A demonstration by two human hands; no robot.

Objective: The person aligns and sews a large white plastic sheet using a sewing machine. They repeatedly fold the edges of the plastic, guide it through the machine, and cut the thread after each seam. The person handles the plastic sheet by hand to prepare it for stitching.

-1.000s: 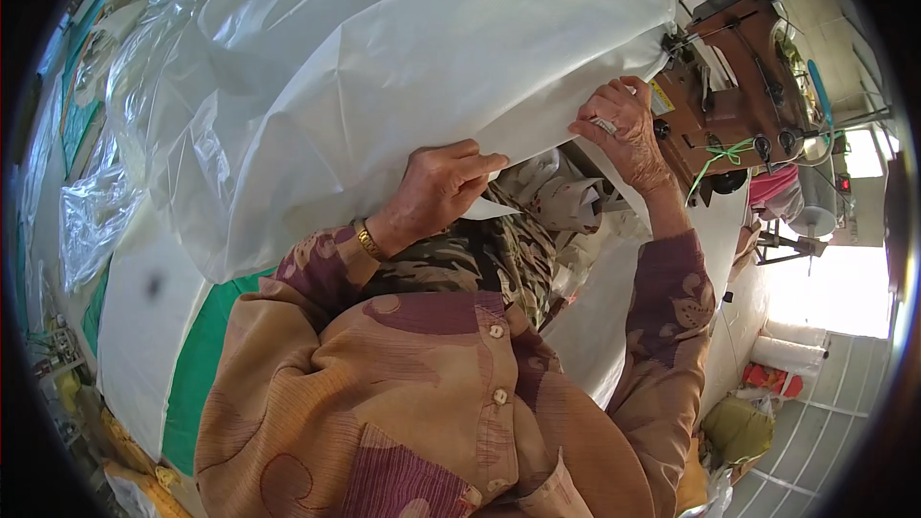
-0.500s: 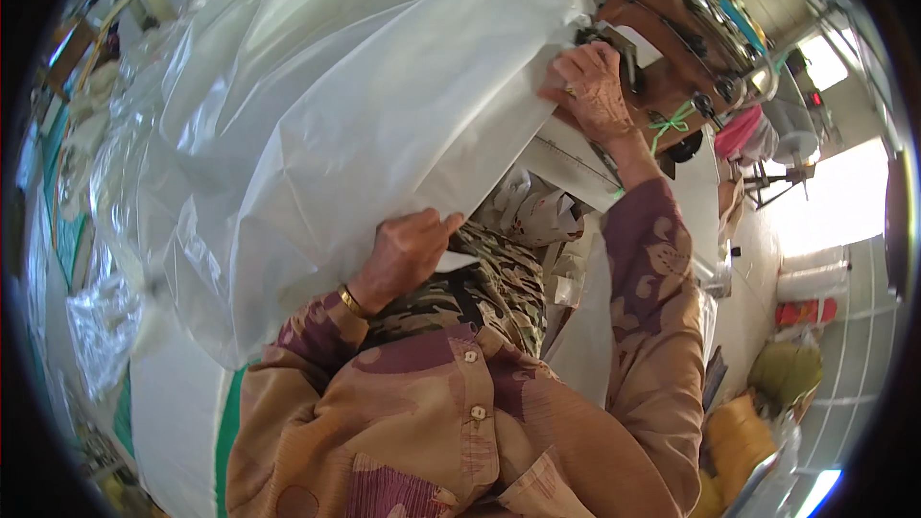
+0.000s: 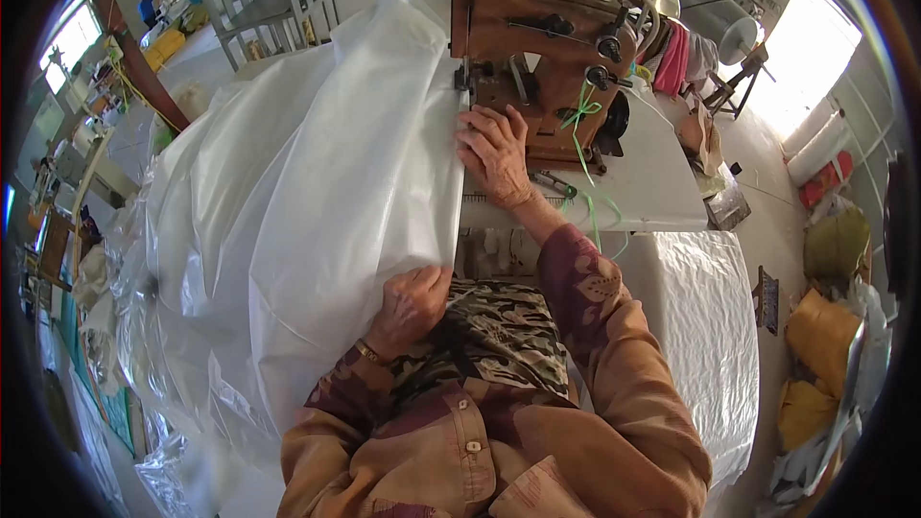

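A large white plastic sheet [image 3: 336,173] hangs in long folds across my lap and up to a brown sewing machine [image 3: 537,29]. My left hand [image 3: 411,307] is closed on the sheet's right edge, low down over my lap. Farther up that edge, my right hand [image 3: 494,153] has its bent fingers gripping the sheet just in front of the machine's needle area. The fingertips of both hands are partly hidden. Green string [image 3: 581,107] is tied to the machine and trails down by the table.
The machine stands on a pale worktable [image 3: 652,187]. Right of my lap lies a stack of shiny white sheeting [image 3: 705,326]. Yellow bundles [image 3: 820,341] sit on the floor at right. A grey slatted rack [image 3: 273,0] stands behind the sheet; a red-brown post [image 3: 139,48] rises at left.
My view has tilted and turned, so the whole sewing machine now shows. Both hands stay at the sheet's edge, which now runs nearly straight up toward the machine.
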